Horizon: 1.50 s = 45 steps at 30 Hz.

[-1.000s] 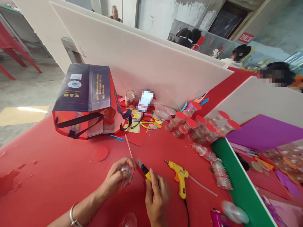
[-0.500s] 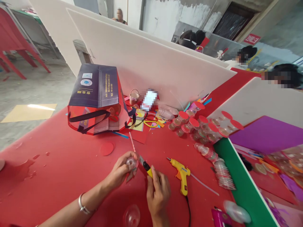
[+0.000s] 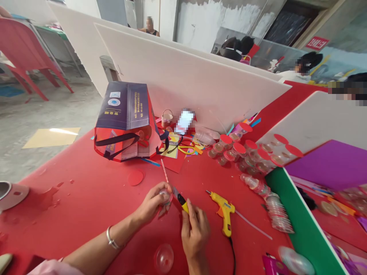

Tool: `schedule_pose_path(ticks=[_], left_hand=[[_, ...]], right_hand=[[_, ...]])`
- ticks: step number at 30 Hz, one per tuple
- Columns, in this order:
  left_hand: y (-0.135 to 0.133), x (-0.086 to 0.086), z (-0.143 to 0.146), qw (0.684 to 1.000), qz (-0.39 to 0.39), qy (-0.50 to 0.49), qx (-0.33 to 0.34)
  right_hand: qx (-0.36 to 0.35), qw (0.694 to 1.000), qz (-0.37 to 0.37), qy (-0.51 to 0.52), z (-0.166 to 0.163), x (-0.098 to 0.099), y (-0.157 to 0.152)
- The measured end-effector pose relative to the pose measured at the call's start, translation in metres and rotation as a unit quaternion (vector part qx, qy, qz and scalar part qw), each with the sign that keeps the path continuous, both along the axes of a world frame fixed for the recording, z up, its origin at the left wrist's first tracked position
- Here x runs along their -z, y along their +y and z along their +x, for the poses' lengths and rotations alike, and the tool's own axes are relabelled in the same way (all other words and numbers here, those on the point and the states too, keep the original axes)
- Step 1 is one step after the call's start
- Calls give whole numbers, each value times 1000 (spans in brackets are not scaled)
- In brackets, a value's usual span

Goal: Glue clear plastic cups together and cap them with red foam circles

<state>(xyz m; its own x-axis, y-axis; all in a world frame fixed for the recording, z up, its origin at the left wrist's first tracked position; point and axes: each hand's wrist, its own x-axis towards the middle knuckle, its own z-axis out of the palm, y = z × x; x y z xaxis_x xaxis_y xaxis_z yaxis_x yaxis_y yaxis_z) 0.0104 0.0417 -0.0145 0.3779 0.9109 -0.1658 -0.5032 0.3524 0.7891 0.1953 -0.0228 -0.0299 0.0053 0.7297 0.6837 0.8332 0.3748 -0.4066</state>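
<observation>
My left hand (image 3: pixel 151 204) is closed around a small clear plastic cup (image 3: pixel 165 196) low in the middle of the red table (image 3: pixel 80 198). My right hand (image 3: pixel 195 231) grips a yellow-and-black utility knife (image 3: pixel 181 199), and its blade tip meets the cup. A pink striped straw (image 3: pixel 164 175) lies just beyond the cup. A yellow hot glue gun (image 3: pixel 225 212) rests on the table to the right of my right hand.
A dark blue and red gift bag (image 3: pixel 126 122) lies on its side behind my hands. Several red-lidded clear cups (image 3: pixel 246 152) cluster at the right. A red paper disc (image 3: pixel 135 177), a clear dome lid (image 3: pixel 163 258), white foam boards (image 3: pixel 186 72) and a green-edged divider (image 3: pixel 301 225) surround the spot.
The view has swung left, so a grey-and-white dish now shows at the table's left edge. My hands keep the cup and the knife together with the blade at the cup.
</observation>
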Motion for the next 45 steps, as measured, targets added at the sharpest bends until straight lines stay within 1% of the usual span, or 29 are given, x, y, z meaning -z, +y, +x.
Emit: schedule_pose_path(ticks=[3,7,10,13,15,18,21,23,26,29,32,38,42,45], left_hand=[[1,4,0,1000,-1,-21,-11],[2,5,-2,1000,8,-21,-4],[3,-2,-3,1000,14,2,2],[4,-13,-4,1000,20,14,-7],[5,-18,-5,999,44,7,-17],[7,-20,-7,995,80,50,-22],[9,-22,-7,989,116,62,-73],[9,-24,-8,985,137,65,-86],[9,-27,-10,982,152,89,-71],[10,-28,-12,981,150,102,-66],[11,-25,-14,984,139,95,-63],[10,-23,-14,988,130,71,-34],[10,-20,-14,987,145,67,-13],[11,-16,-14,985,159,67,-10]], right_hand=[[1,1000,1,-1,0,-3,0],[5,1000,9,-6,0,-4,1],[5,1000,4,-11,0,-4,1],[11,1000,1,-21,-1,-5,0],[14,1000,-1,-24,-2,-6,-1],[16,1000,-14,-22,-2,-6,-2],[18,1000,-14,-22,-1,-7,-2],[18,1000,-5,-18,-2,-8,-2],[15,1000,-2,-6,-2,-10,-3],[12,1000,-3,3,-3,-12,-5],[7,1000,4,4,-3,-14,-6],[7,1000,0,0,-4,-18,-6],[-7,1000,-5,3,-4,-21,-7],[-25,1000,-10,4,-3,-21,-7]])
